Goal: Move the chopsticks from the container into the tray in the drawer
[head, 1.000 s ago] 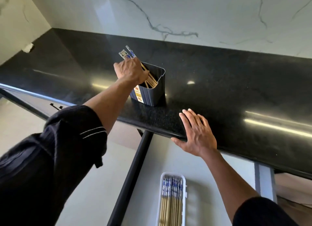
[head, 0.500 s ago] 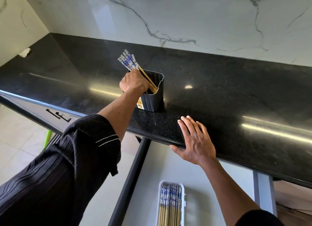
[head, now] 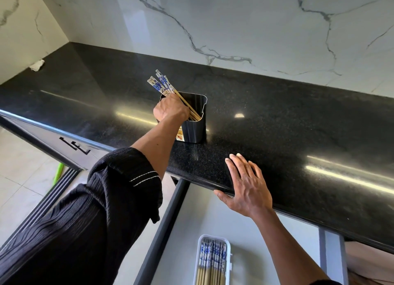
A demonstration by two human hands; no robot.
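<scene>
The left hand (head: 170, 110) is curled around a small bunch of chopsticks (head: 165, 87) at the mouth of the container (head: 195, 122). Their long axis is tilted, not upright: the blue-patterned ends fan out toward 10 o'clock above the fist, and the bare wooden tips slope down toward 4 o'clock into the container, where they remain below the rim. How many sticks are in the bunch is hard to tell.

The tray (head: 228, 261) lies well apart from that hand, at about 5 o'clock from it, low in the open drawer (head: 245, 227) and partly cut off by the frame's bottom edge. It already holds a row of chopsticks, lying with patterned ends toward 12 o'clock. By that, the held bunch probably needs lifting clear along its own slant, then turning to match before it goes down.

The right hand (head: 247, 189) is nearer the tray but holds nothing; it rests flat, fingers spread, on the front edge of the bench (head: 298, 125), thumb hooked under the lip.

The bench is polished black stone, glossy with streaks of reflected light. A white marble-veined wall (head: 234, 18) backs it, and pale floor tiles (head: 17, 178) show at 8 o'clock.
</scene>
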